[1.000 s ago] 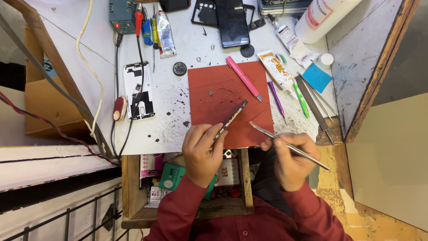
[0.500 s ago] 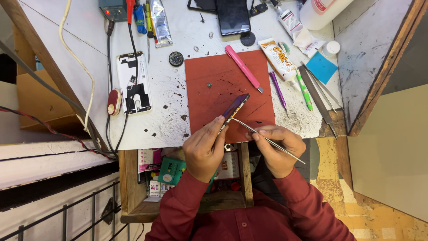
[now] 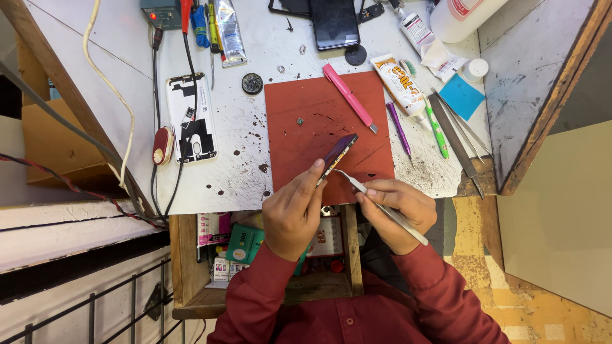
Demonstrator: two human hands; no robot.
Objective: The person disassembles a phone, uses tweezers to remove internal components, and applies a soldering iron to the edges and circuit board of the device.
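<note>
A slim dark phone (image 3: 338, 154), tilted on edge, sits at frame centre over the red mat (image 3: 319, 121), pinched in the closed left hand (image 3: 294, 213). The right hand (image 3: 396, 210) grips metal tweezers (image 3: 382, 207), tips touching the phone's lower edge. An opened white phone (image 3: 191, 118) lies left of the mat, a pink tool (image 3: 349, 97) at its upper right.

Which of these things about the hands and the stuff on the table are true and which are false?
1. The left hand holds a thin dark phone part on its edge over the red mat. True.
2. The right hand holds a pink knife. False: it holds metal tweezers; the pink knife lies on the mat.
3. The tips of the tweezers touch the phone part. True.
4. The white opened phone lies on the red mat. False: it lies on the white table, left of the mat.
5. Both sleeves are blue. False: they are dark red.
</note>
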